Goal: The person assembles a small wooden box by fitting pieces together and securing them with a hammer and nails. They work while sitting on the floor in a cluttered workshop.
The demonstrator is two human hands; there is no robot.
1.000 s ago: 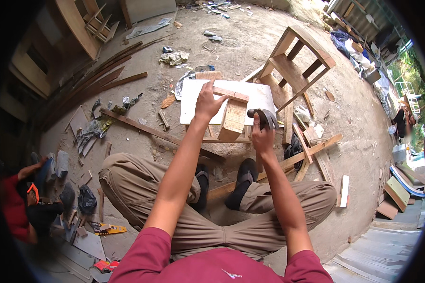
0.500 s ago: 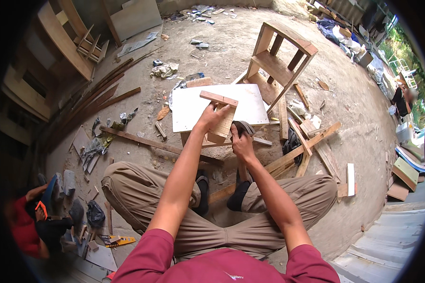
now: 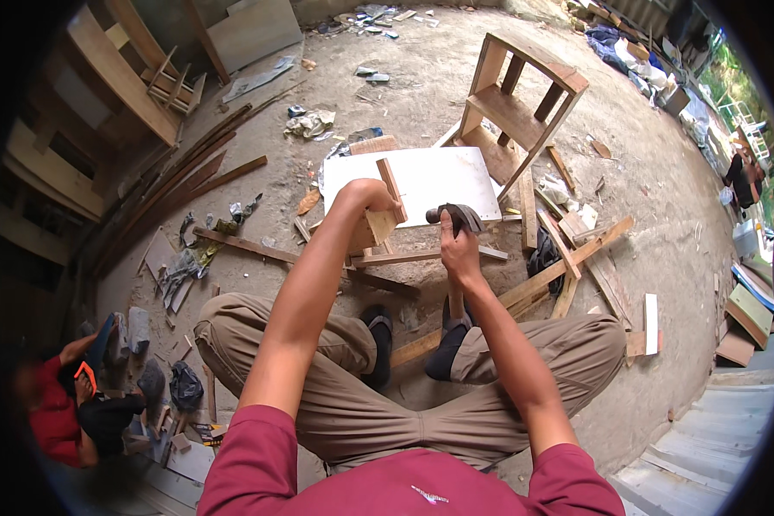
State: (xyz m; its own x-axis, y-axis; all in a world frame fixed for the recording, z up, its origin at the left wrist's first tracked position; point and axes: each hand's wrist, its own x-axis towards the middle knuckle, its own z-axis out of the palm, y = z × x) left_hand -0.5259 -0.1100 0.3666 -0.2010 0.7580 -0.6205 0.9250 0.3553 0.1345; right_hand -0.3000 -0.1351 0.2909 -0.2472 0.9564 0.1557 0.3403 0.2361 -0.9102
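Observation:
My left hand (image 3: 371, 196) is wrapped over a small wooden piece, a strip (image 3: 389, 182) joined across a plank end (image 3: 375, 230), tilted above the near left part of a white board (image 3: 447, 176). The fingers on its far side are hidden. In my right hand (image 3: 461, 255) is a hammer; its dark head (image 3: 457, 218) is up beside the board's near edge, and its handle points down toward my feet. The hammer head and the wooden piece are apart. The white board lies flat on low wooden supports in front of me.
Beyond the board stands a wooden stool-like frame (image 3: 525, 112). Loose timber (image 3: 568, 267) lies to the right, and a long strip (image 3: 249, 247) to the left. Scraps and crumpled plastic litter the ground. Another person (image 3: 69, 404) sits at the lower left; one more (image 3: 742, 176) is far right.
My left hand has turned the wooden piece and shifted it slightly left and down, so its strip stands steeper. My right hand has moved the hammer right, away from the piece.

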